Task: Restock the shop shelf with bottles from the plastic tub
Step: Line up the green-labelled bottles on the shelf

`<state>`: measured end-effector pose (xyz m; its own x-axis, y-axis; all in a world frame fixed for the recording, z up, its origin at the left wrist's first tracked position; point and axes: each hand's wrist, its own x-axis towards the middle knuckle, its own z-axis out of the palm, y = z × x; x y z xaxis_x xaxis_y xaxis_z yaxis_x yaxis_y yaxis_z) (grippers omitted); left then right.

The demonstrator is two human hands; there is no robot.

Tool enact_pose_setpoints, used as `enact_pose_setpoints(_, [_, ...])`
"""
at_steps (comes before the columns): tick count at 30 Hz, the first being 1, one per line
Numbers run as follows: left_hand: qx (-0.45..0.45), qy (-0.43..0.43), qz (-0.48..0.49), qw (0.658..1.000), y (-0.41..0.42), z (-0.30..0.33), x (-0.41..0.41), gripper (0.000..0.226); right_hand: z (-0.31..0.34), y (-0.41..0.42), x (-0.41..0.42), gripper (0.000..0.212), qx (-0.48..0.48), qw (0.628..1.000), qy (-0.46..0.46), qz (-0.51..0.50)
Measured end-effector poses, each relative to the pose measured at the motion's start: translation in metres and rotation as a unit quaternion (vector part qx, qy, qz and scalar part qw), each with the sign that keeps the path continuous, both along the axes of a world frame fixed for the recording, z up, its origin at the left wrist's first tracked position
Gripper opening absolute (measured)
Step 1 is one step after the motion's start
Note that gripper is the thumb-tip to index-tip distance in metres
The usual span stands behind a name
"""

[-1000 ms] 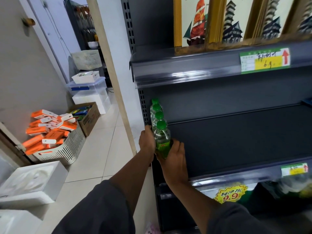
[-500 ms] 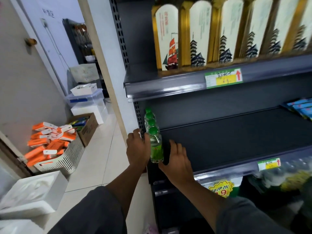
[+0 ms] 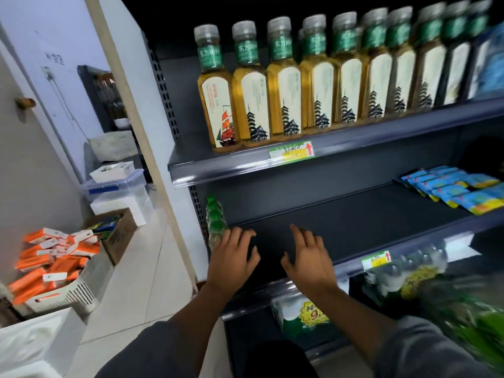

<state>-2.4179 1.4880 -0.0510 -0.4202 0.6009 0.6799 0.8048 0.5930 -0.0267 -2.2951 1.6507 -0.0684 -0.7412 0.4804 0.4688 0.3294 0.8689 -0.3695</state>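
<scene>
- Step in hand, as I judge it: between placements. A row of green-capped bottles (image 3: 215,222) stands at the far left end of the middle shelf (image 3: 354,227), running front to back against the perforated upright.
- Left hand (image 3: 231,257), centre of the frame: fingers spread and straight, holding nothing. Its fingertips lie just beside the front bottle; whether they touch it I cannot tell.
- Right hand (image 3: 308,257), just right of it: also spread wide and empty, hovering over the bare dark shelf, well apart from the bottles.
- Most of the middle shelf to the right of the row is bare as far as the blue packets (image 3: 452,189) at the right edge, so the restocking looks far from done.
- The upper shelf carries a full row of tea bottles (image 3: 272,91), not part of this job.
- The tub is not surely identifiable: a blurred mass with green in it (image 3: 450,290) at lower right may be the supply, but I cannot say.
- The next move calls for turning to the supply, taking more bottles by the body, and standing them upright just right of the present row.
- The picture is motion-blurred at the right, so detail there is unreliable.
</scene>
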Motion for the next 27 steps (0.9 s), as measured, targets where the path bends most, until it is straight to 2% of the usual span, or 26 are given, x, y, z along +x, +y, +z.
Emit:
enact_pose_setpoints(7, [-0.069, -0.089, -0.063, 0.992, 0.101, -0.018, 0.066, 0.039, -0.010, 0.086, 0.102, 0.075, 0.003, 0.994, -0.038, -0.106])
enact_pose_setpoints(15, [-0.114, -0.152, -0.155, 0.969, 0.215, -0.053, 0.173, 0.039, -0.034, 0.162, 0.223, 0.077, -0.009, 0.969, -0.091, -0.228])
enact_pose_setpoints(20, [-0.166, -0.178, -0.211, 0.947, 0.263, -0.069, 0.230, 0.041, -0.052, 0.189, 0.286, 0.079, -0.046, 0.948, -0.117, -0.294])
enact_pose_setpoints(27, [-0.185, -0.254, -0.243, 0.918, 0.318, -0.096, 0.280, 0.033, -0.082, 0.217, 0.332, 0.084, -0.107, 0.923, -0.155, -0.336])
